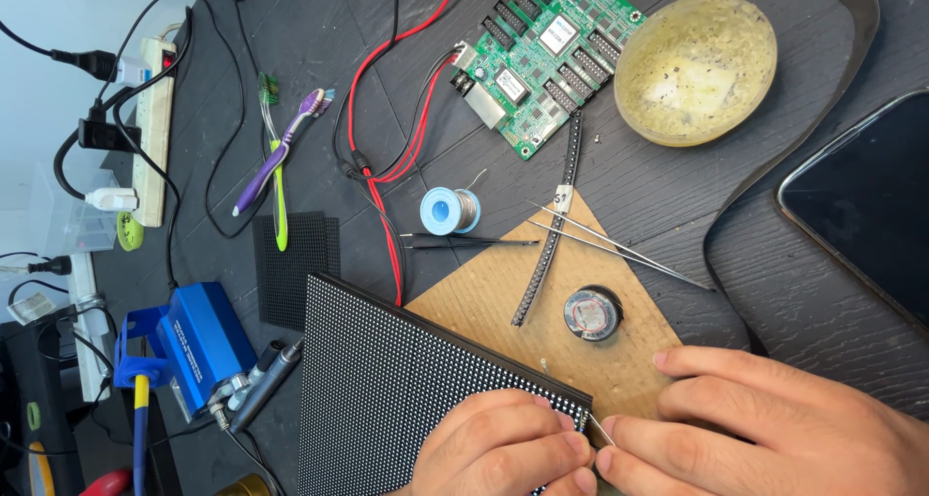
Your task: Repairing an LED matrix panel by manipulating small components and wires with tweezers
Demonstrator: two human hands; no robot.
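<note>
Bench (pixel 774 264), dark wood grain, items listed left to right.

Power strip (pixel 153 119), white, lying at 10 o'clock with plugs seated.

Two toothbrushes (pixel 276 157), crossed, just right of it.

Blue soldering unit (pixel 198 341), sitting at 8 o'clock.

LED matrix panel (pixel 406 390), black, dotted face up, lying at 6 o'clock, its right corner overlapping a cardboard triangle (pixel 571 302). Judged rigid, flat and light, but fragile on the dotted face; best held by the edges.

Left hand (pixel 503 448): grip closing on the panel's right corner, fingertips pressing together there.

Solder spool (pixel 448 210), above the cardboard at 12 o'clock.

Green circuit board (pixel 542 60), lying at 1 o'clock.

Right hand (pixel 764 428): grip pinching a thin metal tool (pixel 602 430), its tip touching the same corner.

Yellowish bowl (pixel 695 68), sitting at 2 o'clock.
</note>
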